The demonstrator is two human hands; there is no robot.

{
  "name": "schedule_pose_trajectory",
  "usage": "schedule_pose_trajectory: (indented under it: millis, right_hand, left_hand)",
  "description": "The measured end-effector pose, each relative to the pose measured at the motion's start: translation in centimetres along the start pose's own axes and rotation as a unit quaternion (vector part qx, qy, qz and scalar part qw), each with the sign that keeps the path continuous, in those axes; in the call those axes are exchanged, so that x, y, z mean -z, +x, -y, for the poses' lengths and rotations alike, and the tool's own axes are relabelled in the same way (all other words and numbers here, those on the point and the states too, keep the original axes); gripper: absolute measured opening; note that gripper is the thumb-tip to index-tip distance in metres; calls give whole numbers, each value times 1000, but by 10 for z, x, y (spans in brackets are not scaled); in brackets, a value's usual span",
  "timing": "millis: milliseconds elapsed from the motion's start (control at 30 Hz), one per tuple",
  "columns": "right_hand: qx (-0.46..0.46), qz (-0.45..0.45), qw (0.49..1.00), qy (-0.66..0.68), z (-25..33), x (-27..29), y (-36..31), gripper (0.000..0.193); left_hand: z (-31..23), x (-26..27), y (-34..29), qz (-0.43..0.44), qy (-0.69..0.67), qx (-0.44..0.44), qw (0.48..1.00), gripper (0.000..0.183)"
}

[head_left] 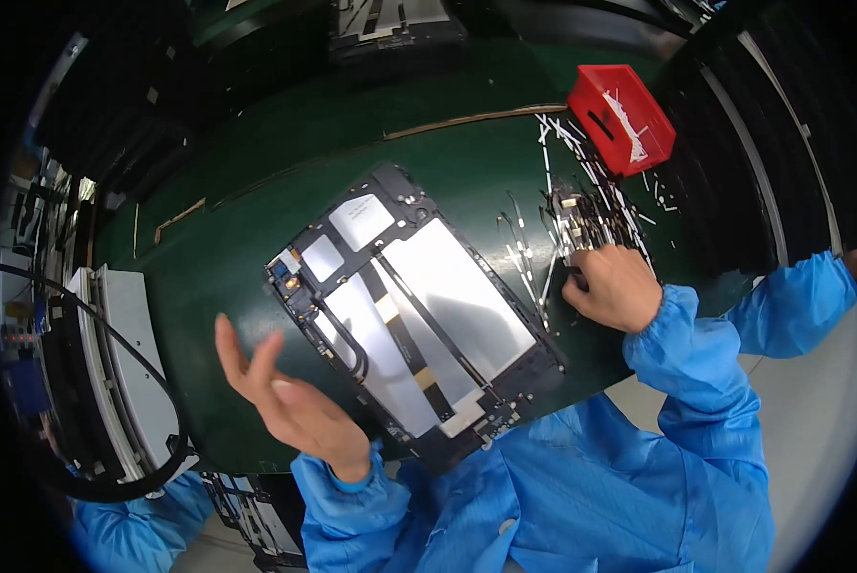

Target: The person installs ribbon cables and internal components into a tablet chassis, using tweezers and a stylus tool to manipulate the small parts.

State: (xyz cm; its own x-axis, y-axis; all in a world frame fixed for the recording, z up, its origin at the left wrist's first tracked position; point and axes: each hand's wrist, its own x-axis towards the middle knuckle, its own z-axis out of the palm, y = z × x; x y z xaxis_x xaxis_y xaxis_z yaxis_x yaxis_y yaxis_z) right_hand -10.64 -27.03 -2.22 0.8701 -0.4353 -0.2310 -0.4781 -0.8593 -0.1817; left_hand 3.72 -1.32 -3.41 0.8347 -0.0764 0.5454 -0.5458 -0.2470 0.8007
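Note:
An opened tablet [481, 310] lies at a slant on the green bench in front of me, its silver battery panels and black flat cable bared. Off its left edge, my left hand [295, 406] is raised with fingers apart and nothing in it. My right hand [615, 286] is at the near end of a heap of thin black-and-white cables [596, 205], right of the tablet. Its fingers are curled in, and what they hold, if anything, is hidden. A few loose cables [519, 244] lie between the heap and the tablet.
Beyond the heap stands a red bin [629, 124] with white strips inside. Another opened device [390, 19] lies at the far edge. White-and-grey panels [128, 315] stand at the left, near a black cable [113, 334]. Blue sleeves of other people [796, 306] show at both sides.

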Motion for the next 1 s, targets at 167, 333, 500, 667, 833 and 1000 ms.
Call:
schedule_pose_trajectory:
  millis: [167,333,500,667,833,1000]
  right_hand:
    - [15,67,973,220,-13,22,-1,18]
    - [17,73,888,454,-29,33,-5,14]
    - [3,99,798,595,-28,42,-5,11]
    - [14,64,783,619,-23,49,-13,12]
    - [45,56,785,616,-20,57,-24,12]
    - [23,-66,843,534,-21,55,-25,10]
  left_hand:
    - [-44,11,-43,147,-57,48,986,33]
    - [-88,4,-62,371,-344,160,848,23]
    - [-121,-29,-61,436,-444,454,639,41]
    - [-122,-61,-59,450,-476,502,565,40]
    - [-118,-75,-62,477,-455,462,593,24]
    - [-121,-73,-63,444,-445,444,638,21]
